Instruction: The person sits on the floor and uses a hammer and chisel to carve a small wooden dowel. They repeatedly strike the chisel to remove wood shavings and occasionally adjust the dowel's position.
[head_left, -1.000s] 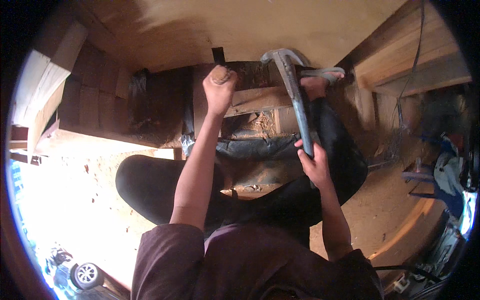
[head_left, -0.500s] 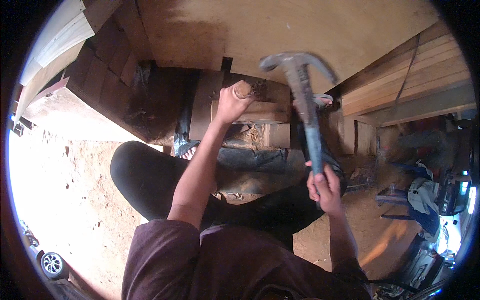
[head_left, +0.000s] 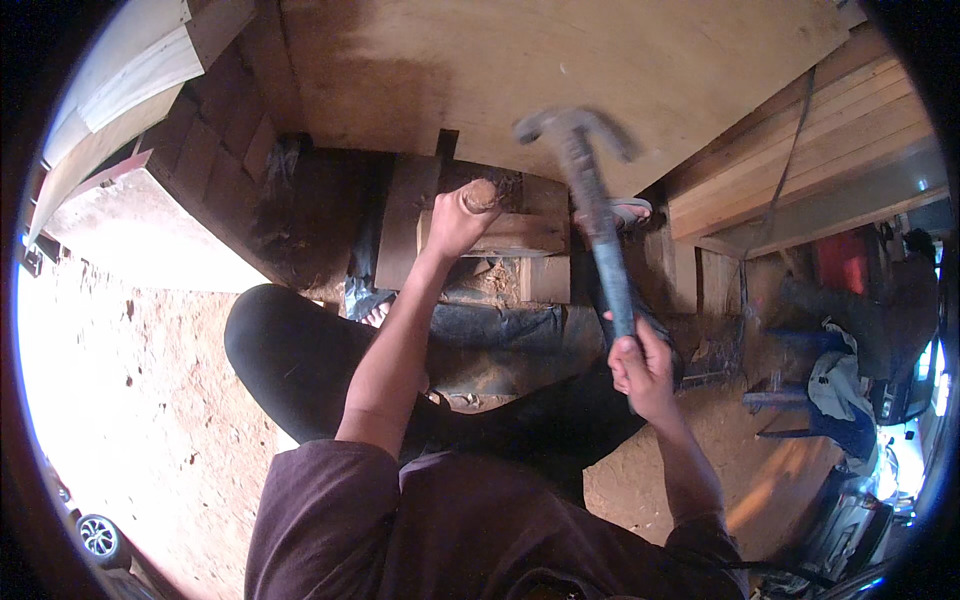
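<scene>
My left hand (head_left: 452, 225) is closed around an upright wooden handle (head_left: 480, 195), seen end-on; the tool's lower part is hidden. Beneath it lie a wooden piece (head_left: 530, 235) and pale shavings (head_left: 495, 282). My right hand (head_left: 642, 365) grips the blue shaft of a claw hammer (head_left: 591, 200), whose blurred steel head is raised up and right of the wooden handle, apart from it. My sandalled foot (head_left: 625, 212) shows behind the hammer. My dark-trousered legs (head_left: 280, 350) are bent either side of the work.
A plywood panel (head_left: 640, 70) spans the top, with boards (head_left: 790, 150) at right and a white-topped wooden piece (head_left: 150, 220) at left. At right are a person (head_left: 900, 300) and a pile of cloth (head_left: 840, 390). A wheel (head_left: 100, 535) shows lower left.
My left hand and the handle have moved down and right in the picture, as has my right hand with the hammer. The view has shifted, and a person now shows at the right.
</scene>
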